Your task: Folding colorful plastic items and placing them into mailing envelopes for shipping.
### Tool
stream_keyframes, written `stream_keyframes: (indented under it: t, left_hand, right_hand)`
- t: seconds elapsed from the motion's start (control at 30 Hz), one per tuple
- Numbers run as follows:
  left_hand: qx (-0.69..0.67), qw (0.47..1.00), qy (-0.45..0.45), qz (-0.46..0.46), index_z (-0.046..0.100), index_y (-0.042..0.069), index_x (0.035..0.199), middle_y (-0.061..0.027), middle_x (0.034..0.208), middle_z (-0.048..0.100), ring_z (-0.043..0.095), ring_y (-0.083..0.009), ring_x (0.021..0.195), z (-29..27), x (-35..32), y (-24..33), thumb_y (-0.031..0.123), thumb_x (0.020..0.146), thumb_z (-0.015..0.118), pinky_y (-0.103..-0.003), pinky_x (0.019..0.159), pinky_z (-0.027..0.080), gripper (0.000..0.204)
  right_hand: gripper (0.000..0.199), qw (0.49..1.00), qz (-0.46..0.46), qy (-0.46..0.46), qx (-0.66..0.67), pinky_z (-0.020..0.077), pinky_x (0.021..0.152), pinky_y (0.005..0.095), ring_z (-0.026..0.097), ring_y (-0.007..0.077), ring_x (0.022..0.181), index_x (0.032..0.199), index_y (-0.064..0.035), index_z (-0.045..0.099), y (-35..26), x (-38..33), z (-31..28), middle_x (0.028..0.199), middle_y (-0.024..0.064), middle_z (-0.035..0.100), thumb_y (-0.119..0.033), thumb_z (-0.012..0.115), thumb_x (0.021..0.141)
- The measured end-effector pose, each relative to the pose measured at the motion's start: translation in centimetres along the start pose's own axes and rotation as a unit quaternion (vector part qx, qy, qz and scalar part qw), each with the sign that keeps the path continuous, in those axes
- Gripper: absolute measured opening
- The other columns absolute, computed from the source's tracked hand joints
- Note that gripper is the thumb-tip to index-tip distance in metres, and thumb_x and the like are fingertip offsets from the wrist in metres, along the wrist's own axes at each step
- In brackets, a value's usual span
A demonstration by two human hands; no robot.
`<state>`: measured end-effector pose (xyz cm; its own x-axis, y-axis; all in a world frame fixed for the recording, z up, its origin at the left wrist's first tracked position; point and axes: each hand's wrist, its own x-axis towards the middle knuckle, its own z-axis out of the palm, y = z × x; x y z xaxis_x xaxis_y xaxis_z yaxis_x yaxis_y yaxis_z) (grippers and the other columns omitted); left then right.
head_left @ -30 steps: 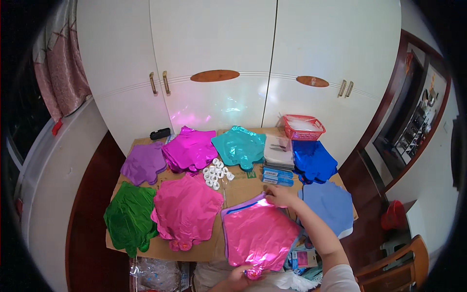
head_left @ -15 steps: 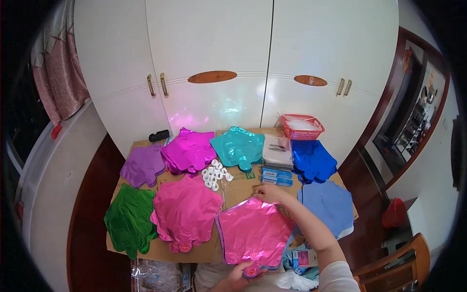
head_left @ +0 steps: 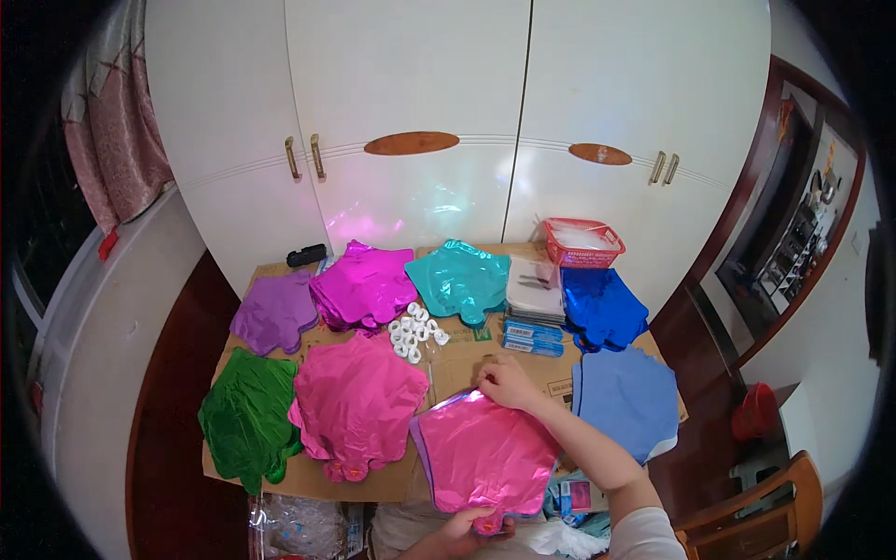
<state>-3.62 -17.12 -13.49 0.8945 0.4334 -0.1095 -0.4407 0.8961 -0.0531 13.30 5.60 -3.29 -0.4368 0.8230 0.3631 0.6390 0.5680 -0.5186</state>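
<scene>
A layered stack of flat foil balloons [head_left: 487,455], pink on top with purple and blue edges showing beneath, lies at the table's near edge. My left hand [head_left: 459,536] grips its lower tab, thumb on top. At the far edge, my right hand [head_left: 507,381] has its fingers closed at the stack's top corner; what they pinch is too small to make out. Left of the stack lie a pink foil pile [head_left: 359,401] and a green foil pile [head_left: 247,415]. A pale blue pile [head_left: 627,401] sits to the right. White ribbon rolls [head_left: 411,336] are heaped beyond.
Purple [head_left: 275,313], magenta [head_left: 364,285], teal [head_left: 457,280] and dark blue [head_left: 605,308] foil piles line the cardboard [head_left: 453,369]. Flat packets [head_left: 536,294], blue boxes [head_left: 533,339] and a red basket [head_left: 583,245] stand behind. A wooden chair [head_left: 775,513] is at right.
My right hand has shifted slightly left and nearer to me along the stack's top edge. My left hand keeps its hold on the tab, a little farther right.
</scene>
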Motion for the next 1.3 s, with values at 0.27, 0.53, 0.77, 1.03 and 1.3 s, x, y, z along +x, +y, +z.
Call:
stream_keyframes:
  t: [0.27,0.53,0.77,1.03,1.3]
  left_hand:
    - [0.095,0.97,0.225,0.013,0.053,0.004,0.092,-0.0042,0.082,0.056,0.056,-0.0175,0.077,2.0,0.6,-0.9,0.029,0.094,0.046,-0.035,0.08,0.048,0.026]
    - [0.6,0.736,0.296,0.103,0.055,0.006,0.086,-0.0008,0.078,0.056,0.055,-0.0114,0.075,-2.6,-1.0,-1.0,0.027,0.096,0.045,-0.03,0.071,0.047,0.025]
    - [0.343,0.889,0.285,0.107,0.057,0.003,0.099,-0.0088,0.087,0.062,0.061,-0.0186,0.08,1.5,-1.3,-1.1,0.027,0.095,0.046,-0.035,0.081,0.05,0.027]
    - [0.077,0.968,0.236,0.028,0.052,0.0,0.106,-0.0174,0.092,0.063,0.062,-0.0313,0.087,2.8,-1.7,-1.5,0.021,0.089,0.051,-0.05,0.086,0.048,0.027]
    - [0.091,0.963,0.252,0.032,0.052,-0.003,0.111,-0.0197,0.101,0.061,0.059,-0.0333,0.097,1.1,-1.6,-1.8,0.021,0.088,0.052,-0.049,0.09,0.045,0.033]
  right_hand:
    - [0.016,0.996,0.021,-0.05,0.064,0.0458,0.072,0.0413,0.058,0.0323,0.08,0.082,-0.0058,0.062,0.5,-0.3,0.2,0.083,0.0144,0.062,-0.02,0.056,0.081]
    - [0.035,0.956,0.172,-0.201,0.131,0.0435,0.08,0.0308,0.057,0.02,0.088,0.103,-0.0047,0.062,-1.1,1.0,-3.1,0.094,0.0098,0.064,-0.035,0.05,0.09]
    - [0.042,0.913,0.228,-0.227,0.25,0.0438,0.08,0.0302,0.057,0.0172,0.088,0.102,-0.0055,0.063,0.0,1.9,-3.3,0.093,0.0081,0.064,-0.043,0.047,0.091]
    - [0.064,0.946,0.19,-0.263,-0.003,0.0454,0.08,0.0359,0.06,0.0268,0.092,0.101,-0.0068,0.065,-0.4,3.7,-0.7,0.098,0.0147,0.064,-0.063,0.039,0.085]
    - [0.055,0.921,0.212,-0.282,-0.165,0.0456,0.088,0.0409,0.058,0.0317,0.103,0.107,-0.0092,0.065,-4.9,5.2,0.3,0.111,0.0145,0.062,-0.054,0.046,0.083]
